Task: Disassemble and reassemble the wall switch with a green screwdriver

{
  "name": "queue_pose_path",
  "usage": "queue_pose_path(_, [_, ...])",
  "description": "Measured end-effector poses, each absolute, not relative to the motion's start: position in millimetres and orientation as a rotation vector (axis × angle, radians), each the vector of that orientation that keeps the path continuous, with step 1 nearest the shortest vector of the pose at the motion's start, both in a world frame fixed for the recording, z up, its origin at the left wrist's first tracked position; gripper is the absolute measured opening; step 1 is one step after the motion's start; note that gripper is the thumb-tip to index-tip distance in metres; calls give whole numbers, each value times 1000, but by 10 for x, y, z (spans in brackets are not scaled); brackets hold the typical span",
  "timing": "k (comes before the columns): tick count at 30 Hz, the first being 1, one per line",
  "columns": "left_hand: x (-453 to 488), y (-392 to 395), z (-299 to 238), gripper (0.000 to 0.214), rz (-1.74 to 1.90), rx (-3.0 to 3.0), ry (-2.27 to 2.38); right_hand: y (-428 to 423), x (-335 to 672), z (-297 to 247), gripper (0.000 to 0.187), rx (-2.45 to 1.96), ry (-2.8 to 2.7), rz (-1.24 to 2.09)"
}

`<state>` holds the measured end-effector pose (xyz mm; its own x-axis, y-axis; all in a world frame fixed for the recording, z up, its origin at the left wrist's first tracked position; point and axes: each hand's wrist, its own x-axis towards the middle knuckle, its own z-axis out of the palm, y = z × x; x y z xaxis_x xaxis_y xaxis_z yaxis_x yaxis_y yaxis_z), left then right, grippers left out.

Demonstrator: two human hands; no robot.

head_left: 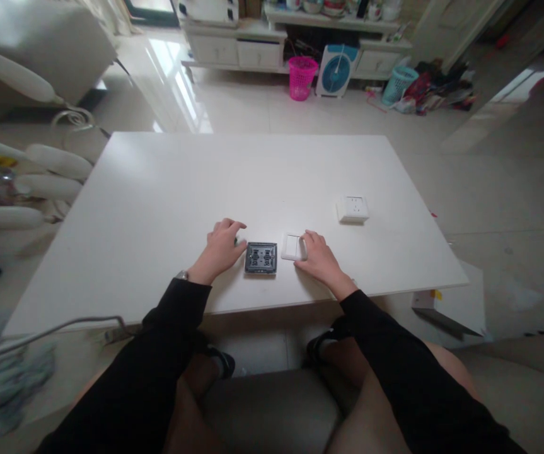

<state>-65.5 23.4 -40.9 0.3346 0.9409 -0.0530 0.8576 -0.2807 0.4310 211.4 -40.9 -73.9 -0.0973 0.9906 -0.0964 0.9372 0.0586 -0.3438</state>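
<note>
My right hand [319, 257] grips the right side of a white two-rocker light switch [291, 247], thumb at its near edge and fingers at its far edge. Just left of it, a square dark grey switch back [261, 258] with a pale rim lies on the table. Beside that piece, on its left, is my left hand [222, 248], thumb and fingers apart. A tiny dark spot shows near its thumb, too small to make out. Farther off to the right stands a white wall socket [353, 209] on a box-like base.
The white table [181, 183] spans the view before me. A grey cable [63, 325] runs past its near left corner. Beyond, on the floor, are a pink basket [302, 79], a blue-and-white fan [336, 70] and a light-blue basket [398, 85]. A metal chair frame stands left.
</note>
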Motion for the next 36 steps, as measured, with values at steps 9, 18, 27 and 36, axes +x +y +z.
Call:
queue_pose_path(9, [-668, 245, -389, 36, 292, 2178, 1521, -421, 2077, -770, 66, -2010, -2145, 412])
queue_pose_path(18, [-702, 203, -277, 73, 191, 2100, 1122, -318, 2594, -489, 73, -2203, -2146, 257])
queue_pose_path(27, [-741, 199, -456, 89, 84, 2181, 1069, -422, 2825, -485, 60, -2503, -2300, 421])
queue_pose_path(36, [-649, 146, -405, 76, 19, 2177, 1137, -425, 2240, -598, 42, -2070, -2389, 382])
